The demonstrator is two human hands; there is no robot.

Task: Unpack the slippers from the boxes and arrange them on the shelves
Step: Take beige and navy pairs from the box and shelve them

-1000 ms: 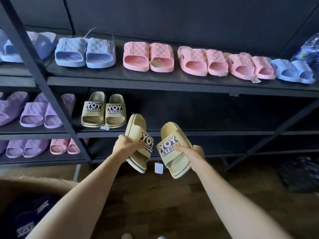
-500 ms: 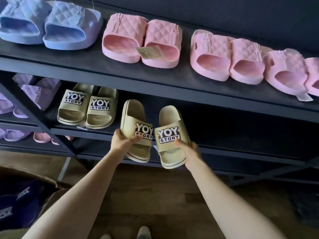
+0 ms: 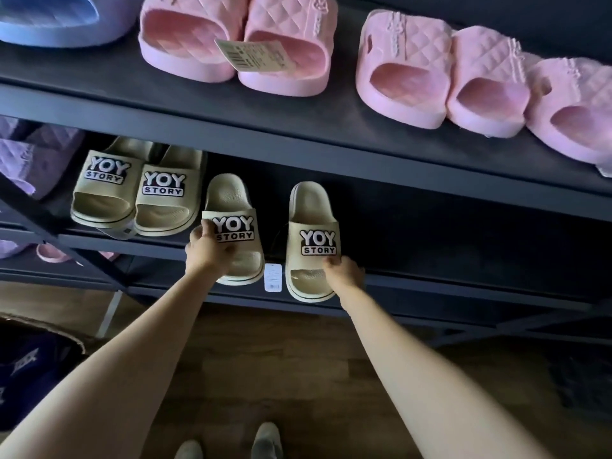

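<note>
I hold a pair of beige "YOY STORY" slippers at the front of the middle shelf (image 3: 430,246). My left hand (image 3: 207,248) grips the left slipper (image 3: 231,207) by its strap and toe. My right hand (image 3: 344,273) grips the toe end of the right slipper (image 3: 311,213). Both point heel-first into the shelf, a gap apart, with a white tag (image 3: 273,277) hanging between them. Another beige pair (image 3: 139,190) stands just to their left on the same shelf.
Pink quilted slippers (image 3: 238,38) fill the upper shelf (image 3: 298,127), with a blue one (image 3: 49,21) at far left. Purple slippers (image 3: 29,157) sit at the left behind a diagonal brace. A cardboard box (image 3: 36,359) with dark slippers stands bottom left on the wooden floor.
I have leaned closer to the shelves. Both hands carried the beige slippers forward and levelled them from tilted to flat at the middle shelf, and spread them slightly apart.
</note>
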